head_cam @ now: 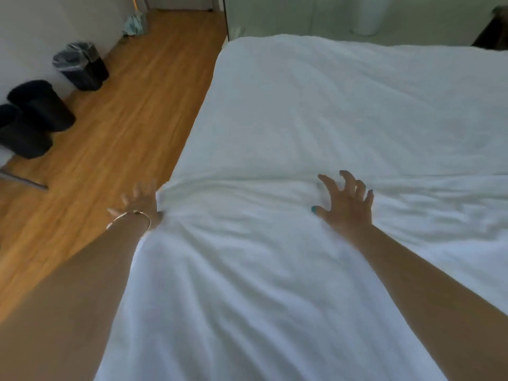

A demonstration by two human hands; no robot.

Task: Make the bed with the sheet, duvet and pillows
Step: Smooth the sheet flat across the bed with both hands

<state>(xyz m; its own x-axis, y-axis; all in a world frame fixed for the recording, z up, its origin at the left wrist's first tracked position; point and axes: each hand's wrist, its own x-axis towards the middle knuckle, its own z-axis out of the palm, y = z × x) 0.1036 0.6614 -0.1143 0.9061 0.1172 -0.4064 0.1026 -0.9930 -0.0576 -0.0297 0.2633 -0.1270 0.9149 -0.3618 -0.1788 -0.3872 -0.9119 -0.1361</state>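
Your left hand [141, 203] sits at the bed's side edge, fingers blurred (grip can't be told), where the white duvet [302, 119] bunches. Your right hand [347, 203] hovers open, fingers spread, over the creased cover, likely to smooth it flat.

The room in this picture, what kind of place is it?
Probably a hotel room or a similar guest bedroom. A wide bed with plain white linen fills the view, several black bins stand by the wall on a wooden floor, and both hands work on the linen.
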